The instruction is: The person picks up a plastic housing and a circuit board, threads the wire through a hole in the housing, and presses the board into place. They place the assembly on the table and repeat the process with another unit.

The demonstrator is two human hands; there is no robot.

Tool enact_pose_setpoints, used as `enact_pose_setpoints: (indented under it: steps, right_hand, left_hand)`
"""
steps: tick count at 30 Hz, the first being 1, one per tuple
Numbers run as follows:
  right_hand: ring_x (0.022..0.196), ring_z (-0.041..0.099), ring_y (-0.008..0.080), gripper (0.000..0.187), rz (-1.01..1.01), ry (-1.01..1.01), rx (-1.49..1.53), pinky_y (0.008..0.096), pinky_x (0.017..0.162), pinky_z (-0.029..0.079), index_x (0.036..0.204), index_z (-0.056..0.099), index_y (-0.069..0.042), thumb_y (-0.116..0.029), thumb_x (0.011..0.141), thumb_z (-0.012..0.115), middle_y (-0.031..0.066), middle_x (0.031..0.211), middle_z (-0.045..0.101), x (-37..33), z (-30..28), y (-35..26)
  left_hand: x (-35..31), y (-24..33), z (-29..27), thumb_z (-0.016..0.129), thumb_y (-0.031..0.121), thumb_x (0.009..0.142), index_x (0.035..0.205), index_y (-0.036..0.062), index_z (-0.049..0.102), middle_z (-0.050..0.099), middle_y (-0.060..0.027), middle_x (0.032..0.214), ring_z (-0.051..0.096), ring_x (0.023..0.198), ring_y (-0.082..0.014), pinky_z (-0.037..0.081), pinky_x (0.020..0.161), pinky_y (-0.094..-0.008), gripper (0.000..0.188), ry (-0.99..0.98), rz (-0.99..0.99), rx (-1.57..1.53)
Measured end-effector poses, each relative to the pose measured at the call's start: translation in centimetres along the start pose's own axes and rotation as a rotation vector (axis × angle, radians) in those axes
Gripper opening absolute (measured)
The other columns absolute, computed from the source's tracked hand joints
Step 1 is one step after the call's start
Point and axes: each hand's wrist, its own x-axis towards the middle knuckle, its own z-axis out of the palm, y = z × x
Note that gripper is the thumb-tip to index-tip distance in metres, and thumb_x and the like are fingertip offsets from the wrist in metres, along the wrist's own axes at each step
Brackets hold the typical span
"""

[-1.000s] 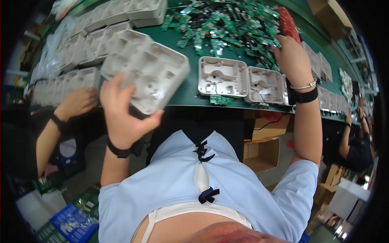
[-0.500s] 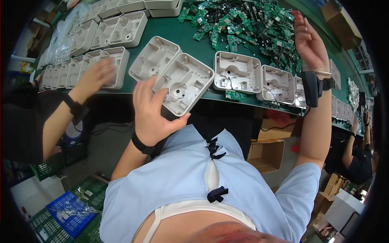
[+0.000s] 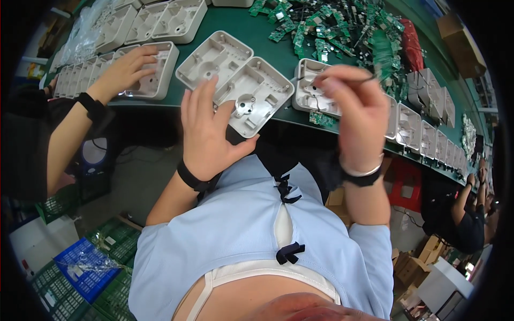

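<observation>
My left hand (image 3: pixel 208 125) grips the near left edge of a white plastic housing (image 3: pixel 270 95), its fingers over the rim and its thumb at the near corner. That housing lies tilted, overlapping a second open housing (image 3: pixel 199 53) on the far left. My right hand (image 3: pixel 360 109) is raised to the right, blurred, with thumb and fingers pinched together. A thin dark strand shows by its fingers; what they hold cannot be made out. Behind these fingers sits another housing (image 3: pixel 306 99), partly covered, with a green circuit board (image 3: pixel 323 119) at its near edge.
A heap of green circuit boards (image 3: pixel 326 32) covers the back of the green table (image 3: pixel 235 20). More housings (image 3: pixel 409 125) line the right edge. At left a co-worker's hand (image 3: pixel 126 69) rests on a housing (image 3: pixel 168 67). A red bag (image 3: pixel 411 45) lies beyond the boards.
My right hand has come from the far right side of the board heap toward the middle, nearer to me. My left hand keeps its housing. The co-worker's hand has settled on a housing.
</observation>
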Motion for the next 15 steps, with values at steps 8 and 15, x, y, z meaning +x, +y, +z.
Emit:
enact_pose_setpoints:
  steps: [8,15]
  right_hand:
    - [0.088,0.075,0.0220,0.012,-0.312,-0.112,-0.461,0.0293,0.080,0.057,0.100,0.076,0.002,0.004,0.088,0.076,0.0125,0.097,0.078,-2.9,5.5,4.8]
    - [0.082,0.075,0.0239,0.013,-0.307,-0.143,-0.520,0.0301,0.074,0.056,0.098,0.076,-0.001,0.003,0.085,0.077,0.0119,0.095,0.078,-3.1,5.8,5.8]
  left_hand:
    - [0.2,1.0,-1.8,0.090,0.037,0.059,0.119,0.0058,0.069,0.051,-0.0218,0.149,0.046,0.144,-0.0439,0.024,0.122,-0.0654,0.071,-0.073,0.010,0.117]
    - [-0.4,0.7,-1.4,0.095,0.030,0.057,0.135,0.0082,0.062,0.048,-0.0224,0.150,0.047,0.139,-0.0446,0.028,0.119,-0.0650,0.087,-0.072,0.017,0.007]
